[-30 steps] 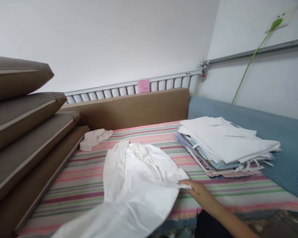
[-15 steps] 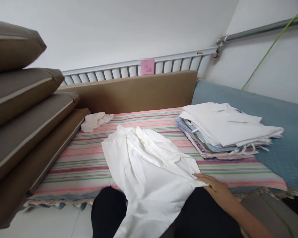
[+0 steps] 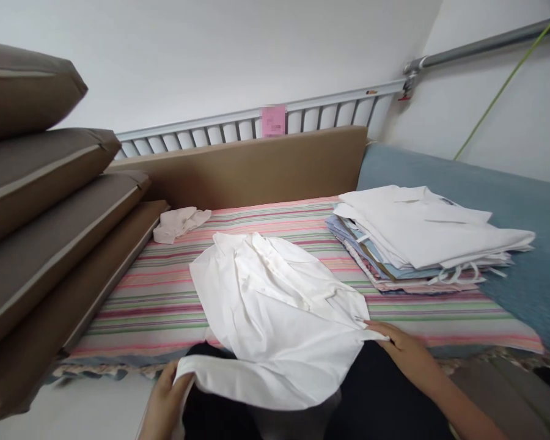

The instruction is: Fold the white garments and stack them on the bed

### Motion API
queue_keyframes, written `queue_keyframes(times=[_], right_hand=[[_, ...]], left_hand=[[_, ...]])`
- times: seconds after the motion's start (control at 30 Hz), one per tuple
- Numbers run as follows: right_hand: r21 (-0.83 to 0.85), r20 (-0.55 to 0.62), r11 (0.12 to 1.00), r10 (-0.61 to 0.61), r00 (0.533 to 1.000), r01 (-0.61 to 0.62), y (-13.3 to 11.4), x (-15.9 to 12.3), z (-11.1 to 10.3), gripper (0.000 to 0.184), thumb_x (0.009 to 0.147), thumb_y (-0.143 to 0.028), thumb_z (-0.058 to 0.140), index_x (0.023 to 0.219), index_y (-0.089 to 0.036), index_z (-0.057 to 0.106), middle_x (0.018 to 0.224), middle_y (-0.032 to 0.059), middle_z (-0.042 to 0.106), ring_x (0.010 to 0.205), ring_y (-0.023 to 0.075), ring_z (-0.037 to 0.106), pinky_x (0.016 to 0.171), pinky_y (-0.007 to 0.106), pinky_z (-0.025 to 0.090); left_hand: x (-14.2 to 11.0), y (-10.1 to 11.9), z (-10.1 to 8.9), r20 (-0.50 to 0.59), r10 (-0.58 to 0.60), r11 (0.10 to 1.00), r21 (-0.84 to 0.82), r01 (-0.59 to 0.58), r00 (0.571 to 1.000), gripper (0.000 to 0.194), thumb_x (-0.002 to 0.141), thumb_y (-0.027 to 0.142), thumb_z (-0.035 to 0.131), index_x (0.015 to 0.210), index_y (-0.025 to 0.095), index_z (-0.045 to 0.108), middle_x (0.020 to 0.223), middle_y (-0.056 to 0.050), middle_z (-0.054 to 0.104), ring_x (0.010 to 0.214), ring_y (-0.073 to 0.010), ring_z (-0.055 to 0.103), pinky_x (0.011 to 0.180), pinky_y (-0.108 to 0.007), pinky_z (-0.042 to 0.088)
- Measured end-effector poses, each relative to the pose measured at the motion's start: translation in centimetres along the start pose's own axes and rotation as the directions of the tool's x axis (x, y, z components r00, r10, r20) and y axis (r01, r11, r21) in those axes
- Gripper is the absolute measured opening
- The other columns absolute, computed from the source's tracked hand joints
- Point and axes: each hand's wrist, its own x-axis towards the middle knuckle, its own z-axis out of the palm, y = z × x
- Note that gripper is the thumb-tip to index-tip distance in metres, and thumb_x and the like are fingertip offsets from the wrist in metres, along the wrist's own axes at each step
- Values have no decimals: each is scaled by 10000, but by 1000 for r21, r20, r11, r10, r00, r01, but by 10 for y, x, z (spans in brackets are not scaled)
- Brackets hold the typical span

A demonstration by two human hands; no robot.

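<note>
A white garment, its kind hard to tell from the folds, lies rumpled on the striped cloth and hangs over the front edge across my lap. My left hand pinches its near left corner, lifted above my knee. At the right side, my right hand holds the opposite edge between thumb and fingers. Between both hands the near hem sags in a curve. Buttons or small fastenings seem to run down the middle of the fabric.
A stack of folded clothes, white on top, stands at the right. Brown cushions are piled high on the left. A small crumpled white cloth lies near them. Behind are a brown board-like cushion and a white radiator.
My left hand has come into view at the lower left, gripping the garment's near corner. The hem that hung down is now raised and spread leftward. My right hand keeps its hold.
</note>
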Motion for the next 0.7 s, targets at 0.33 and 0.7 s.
queue_keyframes(times=[0.33,0.7], right_hand=[[14,5,999,33,999,-33,9,3,4,400,671,-429,486,924,-232,725,1062,66,688,1031,297,616,955,415,461],[-27,-12,998,56,998,-56,4,7,6,396,671,-407,474,923,-229,722,1037,63,698,1005,279,630,926,390,481]], left_hand=[[164,57,61,-180,48,929,369,22,983,551,743,486,461,1102,70,509,1085,-260,612,1026,-340,582,840,-413,423],[162,26,35,-283,55,998,33,-47,957,247,711,433,445,716,192,499,651,-7,578,648,-171,576,605,-289,437]])
